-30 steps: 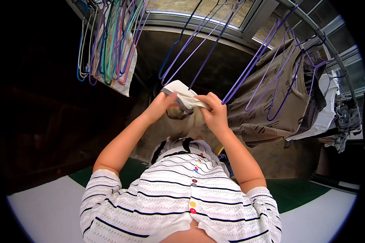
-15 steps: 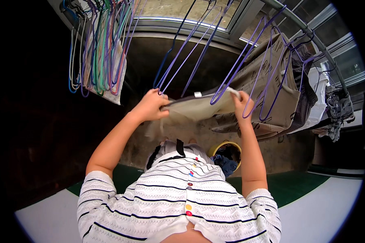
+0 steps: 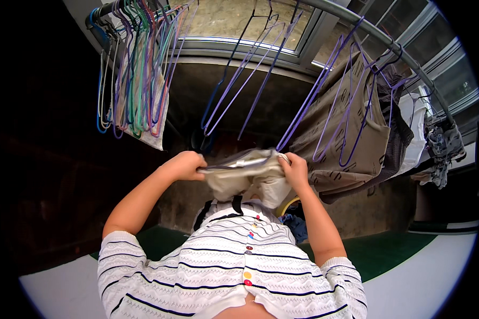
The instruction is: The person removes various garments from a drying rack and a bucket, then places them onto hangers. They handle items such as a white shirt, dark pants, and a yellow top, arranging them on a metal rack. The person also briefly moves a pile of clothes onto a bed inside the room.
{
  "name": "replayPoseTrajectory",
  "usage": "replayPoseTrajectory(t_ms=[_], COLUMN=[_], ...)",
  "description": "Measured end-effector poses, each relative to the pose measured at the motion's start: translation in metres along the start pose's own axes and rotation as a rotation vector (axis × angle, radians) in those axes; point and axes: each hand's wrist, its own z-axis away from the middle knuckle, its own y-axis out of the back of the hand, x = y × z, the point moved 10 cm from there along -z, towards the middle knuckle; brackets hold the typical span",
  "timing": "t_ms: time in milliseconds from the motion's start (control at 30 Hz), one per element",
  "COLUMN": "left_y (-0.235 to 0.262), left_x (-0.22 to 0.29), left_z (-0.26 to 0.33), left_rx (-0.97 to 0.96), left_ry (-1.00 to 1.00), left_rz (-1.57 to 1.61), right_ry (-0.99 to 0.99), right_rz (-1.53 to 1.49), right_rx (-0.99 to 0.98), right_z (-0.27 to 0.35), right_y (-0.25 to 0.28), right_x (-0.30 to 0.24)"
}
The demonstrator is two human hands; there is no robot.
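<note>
Below the rail, beige garment [image 3: 245,178], crumpled and sagging, stretched between left hand [image 3: 183,165] and right hand [image 3: 294,169]; fingers of both clenched on its edge.

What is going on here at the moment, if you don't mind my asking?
A person in a striped shirt holds a beige garment stretched between both hands, the left hand gripping one end and the right hand the other. Above runs a curved metal rail with purple hangers hanging bare, a bunch of coloured hangers at the left, and brown garments already hung at the right. A yellow-rimmed basket shows below the garment.
</note>
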Motion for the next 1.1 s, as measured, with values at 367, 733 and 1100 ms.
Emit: replayPoseTrajectory(t_ms=[367,733,1100], left_y=[0.044,0.0,0.018], left_x=[0.02,0.006,-0.083], left_z=[0.003,-0.01,0.085], left_rx=[0.168,0.19,1.104], left_ry=[0.045,0.171,0.448], left_rz=[0.585,0.896,0.339], right_ry=[0.12,-0.05,0.176], right_rz=[-0.041,-0.386,-0.464], right_rx=[0.341,-0.276,-0.345], right_z=[-0.038,0.01,0.03], right_y=[-0.009,-0.133,-0.131], right_x=[-0.004,-0.136,-0.257])
